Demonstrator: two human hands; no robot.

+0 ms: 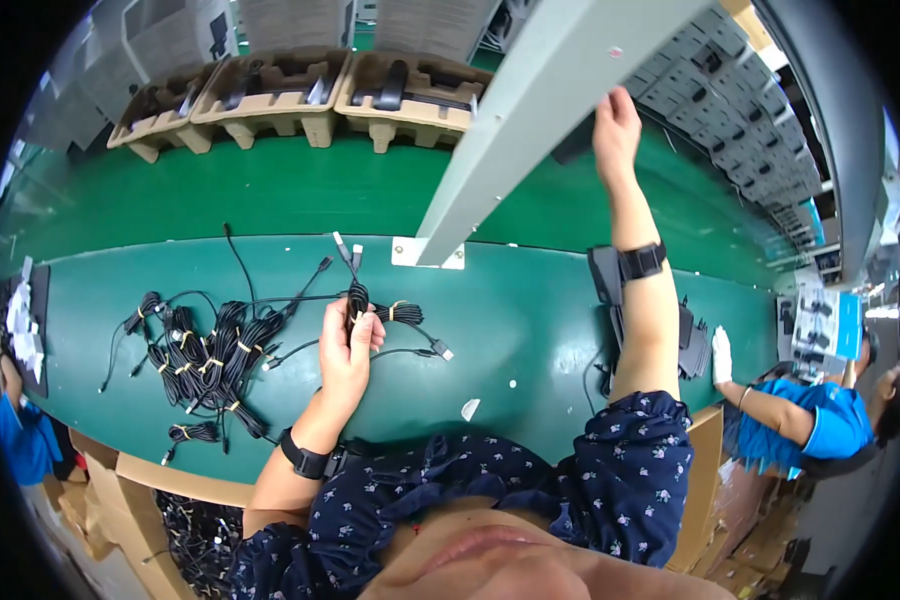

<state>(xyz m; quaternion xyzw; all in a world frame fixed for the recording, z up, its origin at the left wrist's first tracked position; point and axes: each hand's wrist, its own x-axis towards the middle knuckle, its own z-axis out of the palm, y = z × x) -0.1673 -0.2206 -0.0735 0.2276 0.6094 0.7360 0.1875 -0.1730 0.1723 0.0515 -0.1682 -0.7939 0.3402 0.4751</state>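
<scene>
My left hand (348, 350) is closed around a bundled black cable (358, 298), its light plug ends pointing up and away. Beside that hand, another tied cable bundle (400, 312) lies on the green table. To its left is a heap of black cables (210, 350) tied with pale bands. My right hand (618, 130) is stretched far forward over the green belt, next to the slanted post. Its fingers look curled together, and what they may hold is hidden. A dark object (573, 145) shows just left of it, partly behind the post; I cannot tell if they touch.
A grey metal post (530, 110) slants across the belt. Moulded cardboard trays (270, 95) with black devices line the far side. Dark devices (692, 340) are stacked under my right forearm. A person in blue (820, 415) works at right. A cardboard box (140, 500) of cables stands below left.
</scene>
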